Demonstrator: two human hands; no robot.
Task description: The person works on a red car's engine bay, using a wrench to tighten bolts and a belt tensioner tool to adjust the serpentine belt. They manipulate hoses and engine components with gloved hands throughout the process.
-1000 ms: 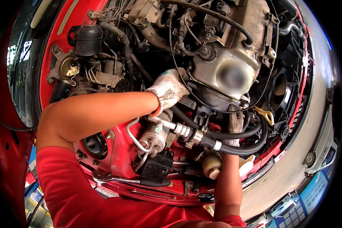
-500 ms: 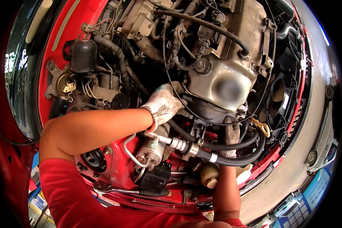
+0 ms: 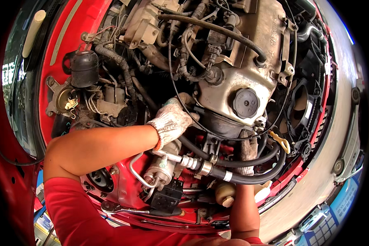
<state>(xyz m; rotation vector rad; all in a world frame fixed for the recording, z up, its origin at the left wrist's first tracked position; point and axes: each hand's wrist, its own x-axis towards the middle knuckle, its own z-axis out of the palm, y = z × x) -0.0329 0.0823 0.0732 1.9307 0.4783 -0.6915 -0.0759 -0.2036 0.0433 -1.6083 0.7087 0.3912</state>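
My left hand (image 3: 174,119), in a dirty white knit glove, reaches to the left side of the engine's lower black cover (image 3: 221,125). Its fingers curl in beside the cover, and their tips are out of sight. My right hand (image 3: 247,151), in a grimy glove, goes down behind a thick black hose (image 3: 254,178) toward the cover's lower right edge; its fingers are hidden. Above the cover sits the metal valve cover (image 3: 217,90) with a round black oil filler cap (image 3: 246,103). A thin black cable (image 3: 173,74) loops around in front of my left hand.
A yellow dipstick handle (image 3: 280,142) stands right of my right hand. Near my left forearm is a silver canister (image 3: 158,174) with metal pipes. A ratchet (image 3: 127,210) lies on the red front edge. A cream reservoir (image 3: 225,194) sits beside my right forearm.
The view has shifted slightly, so the engine bay sits a little differently in it. Both hands stay at the same places by the black cover.
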